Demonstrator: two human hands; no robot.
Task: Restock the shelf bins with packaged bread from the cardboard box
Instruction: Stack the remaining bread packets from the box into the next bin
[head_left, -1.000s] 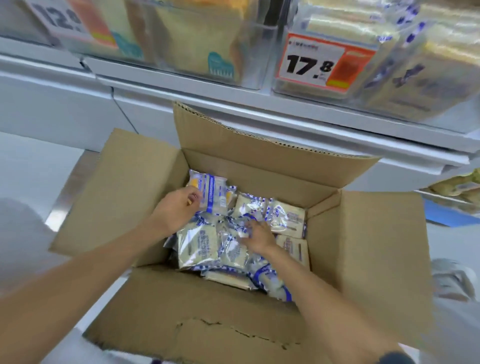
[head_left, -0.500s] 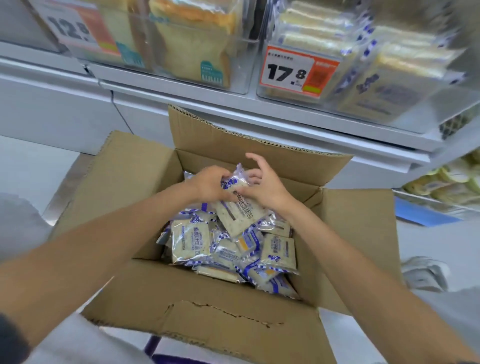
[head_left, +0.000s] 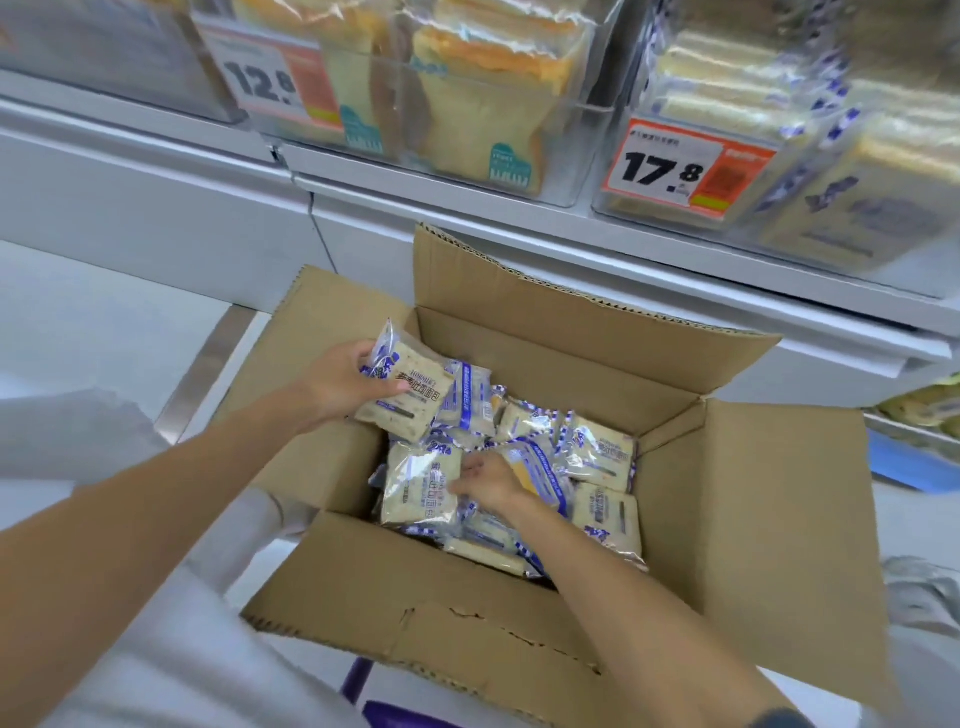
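- Restocking in progress: the left hand grips a bread packet, thumb across its printed face and fingers curled behind. It is lifted clear of the pile at the left rear corner of the cardboard box.
- The held packet sits tilted, its crimped end pointing up and away toward the shelf and its long axis running roughly from far to near.
- The right hand is low inside the box, fingertips at the right edge of a second packet that lies flat on the heap, just to the left of the fingers. Whether they have closed on it cannot be told.
- The likely destination, judging by the matching blue-and-white wrappers, is the right-hand bin, up and to the right of the held packet, across the open box. The right hand is on that side but deeper down; the left is higher and already loaded.
- The orange price tag on that bin reads "17.8".
- A second tag reads "12.8" on the neighbouring bin of sliced toast loaves.
- The packets carry large dark Chinese characters with blue trim; the smaller print is too soft to read.
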